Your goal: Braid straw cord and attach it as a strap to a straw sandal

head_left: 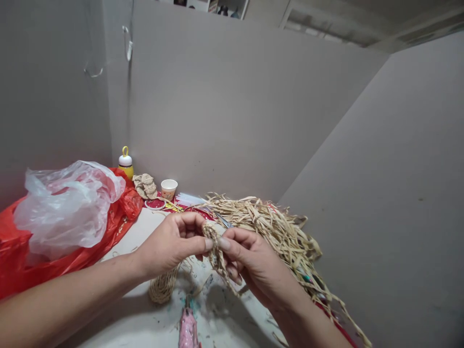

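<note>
Between my two hands is a coiled piece of braided straw cord (216,256), held up above the table. My left hand (181,239) pinches its left edge between thumb and fingers. From the other side my right hand (250,256) grips it, thumb tip close to the left thumb. A loose end of the braid hangs down below the right fingers. Under my left wrist lies an oval coil of braided straw (163,287), partly covered by the hand. A pink glue gun (188,324) points its metal nozzle away from me, just below the held piece.
Loose straw strips (275,227) heap up at the right, with scissors (224,221) beside them. Behind stand a paper cup (168,189), woven straw pieces (145,186) and a yellow bottle (125,166). Plastic bags (72,203) fill the left. Grey partitions (224,106) enclose the table.
</note>
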A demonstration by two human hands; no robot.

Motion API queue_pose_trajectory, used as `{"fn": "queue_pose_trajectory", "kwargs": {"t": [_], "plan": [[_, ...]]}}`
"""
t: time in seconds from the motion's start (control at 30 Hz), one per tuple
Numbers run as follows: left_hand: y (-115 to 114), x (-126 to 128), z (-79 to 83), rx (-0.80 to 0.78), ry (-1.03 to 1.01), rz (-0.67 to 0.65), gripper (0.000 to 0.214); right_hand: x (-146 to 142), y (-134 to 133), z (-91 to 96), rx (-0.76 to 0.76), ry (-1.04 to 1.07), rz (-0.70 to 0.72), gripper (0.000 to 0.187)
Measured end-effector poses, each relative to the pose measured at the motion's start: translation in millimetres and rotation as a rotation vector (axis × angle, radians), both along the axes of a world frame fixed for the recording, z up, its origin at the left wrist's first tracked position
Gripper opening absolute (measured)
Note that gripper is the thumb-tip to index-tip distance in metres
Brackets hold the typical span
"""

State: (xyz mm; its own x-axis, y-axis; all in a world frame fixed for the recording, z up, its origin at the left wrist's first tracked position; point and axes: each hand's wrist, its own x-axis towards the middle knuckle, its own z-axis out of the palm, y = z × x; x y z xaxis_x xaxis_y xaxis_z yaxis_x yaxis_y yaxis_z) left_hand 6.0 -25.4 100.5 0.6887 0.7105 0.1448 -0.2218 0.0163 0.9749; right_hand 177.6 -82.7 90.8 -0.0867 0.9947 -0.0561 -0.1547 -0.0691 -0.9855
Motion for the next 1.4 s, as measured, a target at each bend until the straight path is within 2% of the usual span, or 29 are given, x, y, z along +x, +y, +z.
{"fn": "queue_pose_trajectory", "kwargs": {"t": [0.17,0.37,0.5,0.7,0.93,1.1,1.27,1.4], "plan": [[-2.2,2.3,0.3,-0.002,0.014,0.006,0.012,0.7,0.6,-2.5,0.017,0.041,-0.040,0.030],[-1.1,6.3,-8.2,-0.020,0.011,0.011,0.015,4.4,1.3,-9.9,-0.011,0.123,-0.028,0.025],[-0.2,8.3,-11.3,-0.062,-0.001,0.026,0.020,2.7,0.8,-11.2,0.028,0.091,-0.083,0.025],[0.2,5.5,-8.4,-0.136,0.009,-0.040,0.029,4.0,0.5,-13.2,0.135,-0.066,-0.163,0.022],[3.8,-1.7,1.3,0.060,0.152,0.038,0.017,2.2,-7.8,-7.8,0.177,-0.223,-0.099,0.017],[3.0,-1.7,3.1,0.042,0.234,-0.017,0.008,0.3,-11.6,-3.8,0.192,-0.359,-0.053,0.013],[2.8,2.8,-2.1,-0.025,0.177,0.031,0.006,-3.4,-13.6,-2.9,0.308,-0.461,-0.107,0.010],[2.8,3.8,-3.7,-0.046,0.137,0.088,0.006,-6.0,-17.3,-8.0,0.515,-0.686,-0.159,0.019]]}}
